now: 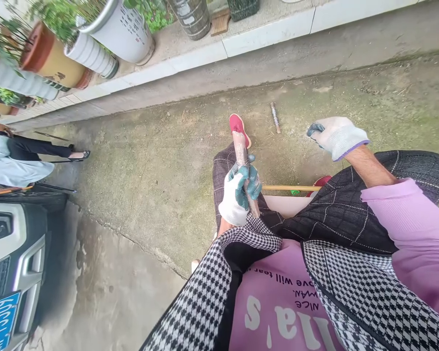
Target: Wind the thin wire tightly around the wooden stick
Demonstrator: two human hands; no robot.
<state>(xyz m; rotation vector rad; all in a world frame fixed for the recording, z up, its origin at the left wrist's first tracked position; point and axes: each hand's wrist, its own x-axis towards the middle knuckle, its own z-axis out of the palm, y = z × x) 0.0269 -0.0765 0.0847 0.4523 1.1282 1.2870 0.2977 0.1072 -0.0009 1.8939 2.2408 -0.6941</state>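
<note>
Fingers [246, 184] of the left hand [237, 195] are curled tight around a grubby grey stick-like piece [243, 168], gripping it about midway so one end pokes up toward 12 o'clock over the knee and the other end slants down toward the lap. Can't tell what the piece is made of, it looks crusted or wrapped. The right hand [338, 136] is up at about 2 o'clock from it, well apart, gloved, fingers loosely bent and holding nothing that I can see.

What I'd worry about: the grip is one-handed and the piece sits right over the leg in checked trousers [223, 165], with the red shoe [237, 127] just beyond its top end. If the glove's coated palm slips on that crusty surface, the piece drops onto the shin or foot. If the free hand comes in fast, it could knock the top end sideways, since nothing braces it.

At 1 o'clock on the concrete ground [149, 161] lies a short rod [275, 117], easy to roll underfoot when standing up. A wooden handle [289, 188] lies across at 3 o'clock, just behind the left hand, another trip thing. Another person [14, 161] crouches at 9 o'clock beside a car [10, 253], well apart. Flower pots [95, 44] line the ledge at 11 o'clock.
</note>
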